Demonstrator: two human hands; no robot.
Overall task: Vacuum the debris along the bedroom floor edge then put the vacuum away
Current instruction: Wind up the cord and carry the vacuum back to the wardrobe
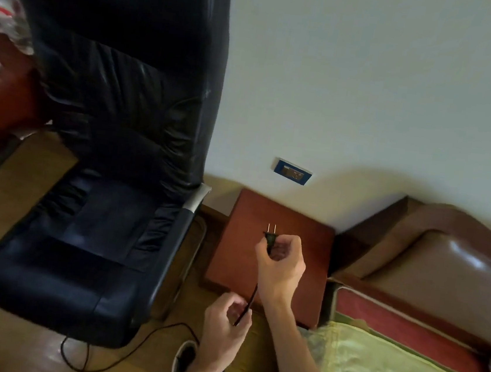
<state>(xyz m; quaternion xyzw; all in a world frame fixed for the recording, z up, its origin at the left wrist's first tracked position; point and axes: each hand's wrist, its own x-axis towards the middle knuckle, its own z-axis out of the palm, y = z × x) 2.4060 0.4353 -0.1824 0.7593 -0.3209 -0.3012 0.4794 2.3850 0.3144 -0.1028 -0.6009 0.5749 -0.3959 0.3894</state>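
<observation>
While right hand point(282, 266) pinches plug point(270, 237) | left hand point(223, 330) holds cord point(251, 299) | nightstand point(303, 232) under outlet point(292, 172)

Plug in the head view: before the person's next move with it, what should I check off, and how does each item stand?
1. Right hand grips the plug firmly: ok.
2. Both prongs bare, straight-looking, pointing toward the wall: ok.
3. Left hand holds the cord below the plug: ok.
4. Wall outlet above the nightstand has nothing in front of it: ok.
5. Outlet slots free and undamaged: cannot tell, too blurred.
6. Slack cord on the floor loops beside the chair and a shoe, so it might snag: not ok.
</observation>
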